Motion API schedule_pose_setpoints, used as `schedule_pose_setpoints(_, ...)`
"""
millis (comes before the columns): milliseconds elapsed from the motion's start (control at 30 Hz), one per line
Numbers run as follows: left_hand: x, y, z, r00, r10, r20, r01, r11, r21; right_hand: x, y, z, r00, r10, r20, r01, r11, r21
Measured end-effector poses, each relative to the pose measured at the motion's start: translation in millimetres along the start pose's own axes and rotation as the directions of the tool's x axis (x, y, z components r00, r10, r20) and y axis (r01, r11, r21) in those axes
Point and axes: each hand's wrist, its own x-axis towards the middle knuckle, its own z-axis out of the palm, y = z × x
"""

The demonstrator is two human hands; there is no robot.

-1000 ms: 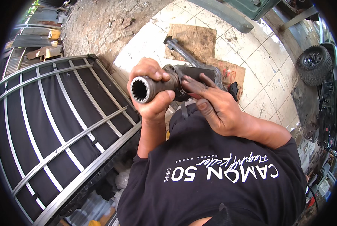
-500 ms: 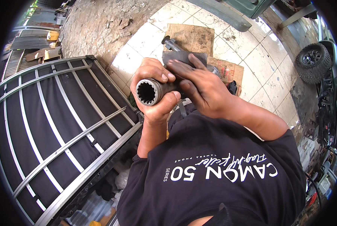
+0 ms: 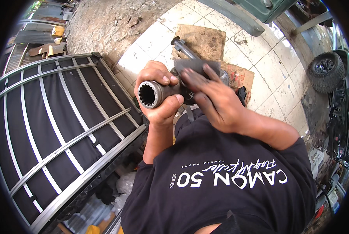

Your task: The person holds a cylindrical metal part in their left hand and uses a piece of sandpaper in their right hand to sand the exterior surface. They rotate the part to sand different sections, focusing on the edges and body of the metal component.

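My left hand (image 3: 161, 112) is wrapped round a hollow metal splined shaft (image 3: 164, 93), its toothed open end facing up and to the left. Over the farther part of this shaft lies my right hand (image 3: 219, 103), fingers fairly straight and blackened. Beneath those fingers is a dark grey sheet that looks like sandpaper (image 3: 188, 64), pressed along the shaft and blurred at the fingertips. The sheet and fingers hide much of the shaft's far end.
Flattened cardboard (image 3: 211, 41) covers part of the white tiled floor (image 3: 272, 89). On it rests a grey metal bar with a round black end (image 3: 184, 47). A black panel with metal slats (image 3: 53, 117) stands close at left. A vehicle wheel (image 3: 324, 72) is at far right.
My right hand and the dark sheet have slid right and slightly nearer, away from the toothed end. More of the shaft's middle now shows. The left hand keeps its grip.
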Motion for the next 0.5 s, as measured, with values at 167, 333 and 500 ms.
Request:
schedule_pose_setpoints(167, -4, -3, -5, 0.983, 0.048, 0.178, -0.066, 0.993, 0.1, -1, 8, 4, 0.999, 0.004, -0.048, -0.003, 1.0, 0.015)
schedule_pose_setpoints(333, -3, 4, -2, 1.0, -0.002, -0.013, 0.001, 0.999, -0.033, 4, -2, 4, 0.999, -0.035, -0.017, 0.036, 0.999, 0.018)
schedule_pose_setpoints(500, -1, 8, -4, 0.998, 0.03, 0.052, -0.032, 0.998, 0.052, -5, 0, 2, 1.0, -0.003, 0.017, 0.002, 0.999, 0.034)
